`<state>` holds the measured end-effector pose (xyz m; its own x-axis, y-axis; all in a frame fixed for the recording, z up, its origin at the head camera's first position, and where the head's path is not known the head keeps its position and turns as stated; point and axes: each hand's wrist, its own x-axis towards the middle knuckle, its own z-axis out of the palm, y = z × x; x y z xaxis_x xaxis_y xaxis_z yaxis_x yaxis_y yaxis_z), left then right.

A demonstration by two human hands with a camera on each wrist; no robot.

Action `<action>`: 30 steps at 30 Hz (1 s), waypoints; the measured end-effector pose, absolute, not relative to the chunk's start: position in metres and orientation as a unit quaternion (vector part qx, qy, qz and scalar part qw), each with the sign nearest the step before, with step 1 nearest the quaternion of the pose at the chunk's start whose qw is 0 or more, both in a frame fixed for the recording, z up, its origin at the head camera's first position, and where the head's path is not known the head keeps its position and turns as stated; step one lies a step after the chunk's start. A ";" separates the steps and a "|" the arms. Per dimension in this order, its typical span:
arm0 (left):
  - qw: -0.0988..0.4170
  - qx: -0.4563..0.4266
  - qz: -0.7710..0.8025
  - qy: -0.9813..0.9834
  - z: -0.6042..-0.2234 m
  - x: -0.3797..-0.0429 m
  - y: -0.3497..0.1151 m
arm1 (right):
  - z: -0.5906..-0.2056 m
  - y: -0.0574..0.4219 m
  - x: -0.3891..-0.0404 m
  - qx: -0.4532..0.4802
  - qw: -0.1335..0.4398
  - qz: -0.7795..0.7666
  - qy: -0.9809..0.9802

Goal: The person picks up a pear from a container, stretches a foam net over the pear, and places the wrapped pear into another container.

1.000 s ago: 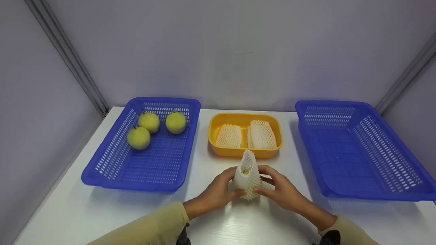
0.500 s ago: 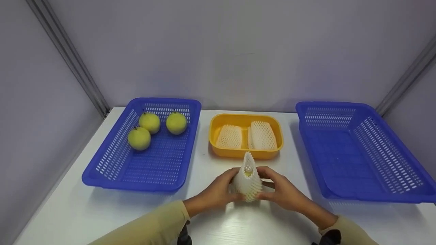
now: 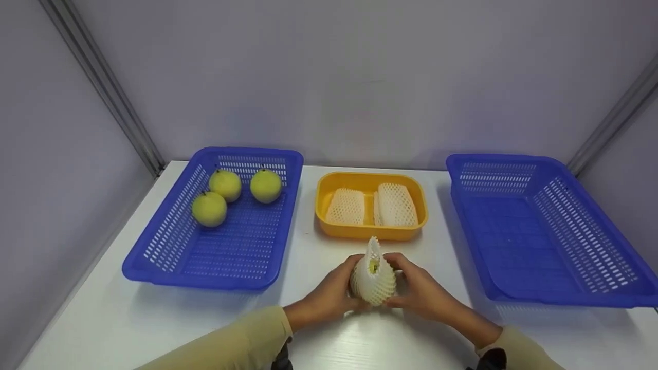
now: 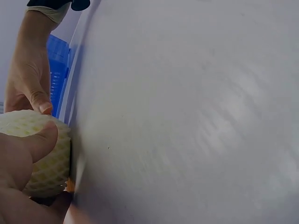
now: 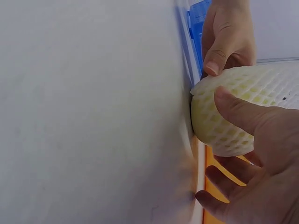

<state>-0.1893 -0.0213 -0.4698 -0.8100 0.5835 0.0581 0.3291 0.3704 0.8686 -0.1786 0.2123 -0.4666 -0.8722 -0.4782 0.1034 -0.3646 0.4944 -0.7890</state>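
A yellow-green pear (image 5: 201, 122) stands on the white table inside a white foam net sleeve (image 3: 374, 288). The sleeve narrows to a point above it, and the pear's top shows through the gap. My left hand (image 3: 330, 292) holds the netted pear from the left, thumb on the near side. From the right, my right hand (image 3: 422, 293) grips it too. In the right wrist view the right thumb (image 5: 236, 108) lies on the netting, with some lower fingers spread off it. The left wrist view shows the left thumb (image 4: 44, 140) pressed on the netting.
At the left, a blue basket (image 3: 205, 277) holds three bare pears (image 3: 266, 186). Behind the hands a yellow tub (image 3: 370, 232) contains several flat foam net sleeves (image 3: 398, 205). Another blue basket (image 3: 514, 241) stands at the right. Walls close off the back and sides.
The foam sleeve has slid lower and spread rounder over the pear, its tip dropping nearer the table. Both hands have stayed around it with small finger shifts.
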 end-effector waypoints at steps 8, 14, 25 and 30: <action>0.157 0.285 0.456 0.829 -0.465 -0.189 -0.024 | -0.466 0.212 -0.178 -0.243 0.072 -0.422 0.871; 0.144 0.285 0.494 0.809 -0.458 -0.190 -0.027 | -0.456 0.217 -0.179 -0.275 0.100 -0.442 0.848; 0.115 0.304 0.517 0.792 -0.457 -0.195 -0.026 | -0.453 0.217 -0.179 -0.272 0.112 -0.483 0.824; 0.120 0.301 0.521 0.790 -0.463 -0.196 -0.027 | -0.455 0.218 -0.180 -0.265 0.129 -0.499 0.815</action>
<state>-0.1959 -0.0267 -0.4629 -0.7901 0.6002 0.1247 0.3505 0.2754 0.8952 -0.1802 0.2177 -0.4552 -0.8260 -0.5610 0.0542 -0.3033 0.3613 -0.8817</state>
